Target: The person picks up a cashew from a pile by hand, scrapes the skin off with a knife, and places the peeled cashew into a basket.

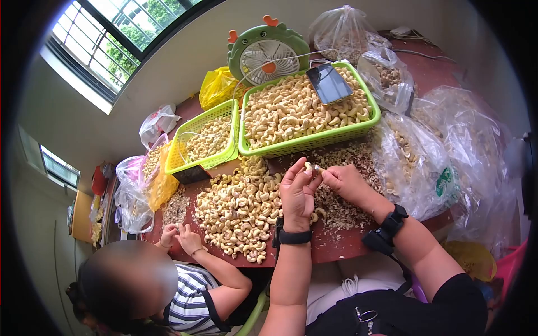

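Observation:
Over the front of the red table, my left hand (296,203) pinches a pale cashew (308,166) between thumb and fingertips, palm turned up. Close beside it, my right hand (348,182) is closed around a small slim tool whose tip points at the nut; its exact kind is too small to make out. A large pile of cashews (235,210) lies left of my left hand. Brown peeled skins (350,210) are strewn beneath and behind my hands.
A green basket (314,143) heaped with cashews carries a phone (329,83). Beside it stand a smaller yellow-green basket (234,147) and a green fan (268,53). Clear plastic bags (417,168) crowd the right side. At left, another person's hands (182,237) work near the pile.

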The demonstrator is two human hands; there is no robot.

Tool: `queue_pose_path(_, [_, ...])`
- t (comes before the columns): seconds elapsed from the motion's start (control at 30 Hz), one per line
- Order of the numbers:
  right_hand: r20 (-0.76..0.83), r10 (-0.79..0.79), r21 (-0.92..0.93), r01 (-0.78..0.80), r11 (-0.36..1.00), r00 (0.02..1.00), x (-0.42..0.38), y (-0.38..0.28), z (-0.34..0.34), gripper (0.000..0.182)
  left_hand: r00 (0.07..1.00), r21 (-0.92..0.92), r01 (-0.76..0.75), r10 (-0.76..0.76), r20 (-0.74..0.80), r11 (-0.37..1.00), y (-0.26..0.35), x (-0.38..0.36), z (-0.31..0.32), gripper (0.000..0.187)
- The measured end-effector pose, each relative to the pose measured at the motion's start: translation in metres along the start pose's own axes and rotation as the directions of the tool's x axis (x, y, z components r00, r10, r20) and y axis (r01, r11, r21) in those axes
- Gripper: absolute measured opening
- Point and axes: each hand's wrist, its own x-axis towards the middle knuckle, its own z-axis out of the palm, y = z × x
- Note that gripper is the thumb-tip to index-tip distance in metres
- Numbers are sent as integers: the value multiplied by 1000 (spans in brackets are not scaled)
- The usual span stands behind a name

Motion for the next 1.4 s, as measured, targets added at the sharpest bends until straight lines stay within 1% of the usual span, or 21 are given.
queue_pose_path(0.13, [8, -9, 2, 9, 1000, 1000, 1, 2, 1, 36, 1000, -43, 7, -7, 3, 999, 2, -1, 1, 29])
queue_pose_path(0.17, [0, -35, 20, 35, 999, 999, 1, 5, 3, 36, 1000, -44, 5, -5, 2, 999, 2, 0, 1, 29])
queue_pose_path(0.2, [-9, -62, 38, 62, 997, 998, 1, 6, 5, 37, 1000, -37, 15, -15, -20, 999, 1, 1, 0, 27])
queue_pose_path(0.27, [-6, -67, 44, 67, 997, 998, 1, 5, 5, 37, 999, -31, 23, -24, -41, 999, 1, 1, -1, 26])
queue_pose_path(0.47, [16, -51, 70, 50, 996, 999, -1, 3, 2, 37, 999, -55, 43, -44, -24, 998, 3, 1, 0, 23])
queue_pose_path(0.53, [17, -54, 67, 52, 996, 998, -1, 3, 2, 37, 999, -60, 48, -48, 5, 997, 2, 1, -3, 22])
queue_pose_path(0.63, [-4, -70, 70, 70, 995, 998, -1, 3, 2, 37, 999, -73, 46, -44, 19, 996, 2, 1, -3, 23])
queue_pose_path(0.7, [11, -25, 54, 25, 998, 1000, 0, 2, 0, 37, 999, -72, 44, -43, 16, 996, 1, 1, -2, 23])
queue_pose_path(0.77, [15, -27, 53, 26, 998, 1000, 0, 3, 0, 37, 999, -71, 45, -44, 14, 996, 1, 1, -2, 23])
queue_pose_path(0.97, [32, -32, 56, 30, 998, 999, -1, 0, 2, 36, 998, -75, 62, -64, -25, 995, 2, 1, -1, 23])
queue_pose_path(1.03, [33, -33, 62, 31, 998, 999, -1, 0, 1, 36, 998, -60, 52, -53, -29, 997, 2, 1, -1, 26])
queue_pose_path(1.23, [31, -14, 51, 12, 999, 999, -2, -1, 0, 36, 999, -50, 46, -47, -16, 998, 1, 0, -2, 26])
queue_pose_path(1.3, [-2, -13, 63, 13, 998, 1000, -1, 2, 1, 36, 999, -56, 49, -50, -5, 997, 1, -1, -1, 27])
queue_pose_path(1.4, [20, -12, 52, 11, 999, 1000, -1, 2, 0, 36, 998, -63, 68, -69, -6, 996, 1, -1, 0, 29])
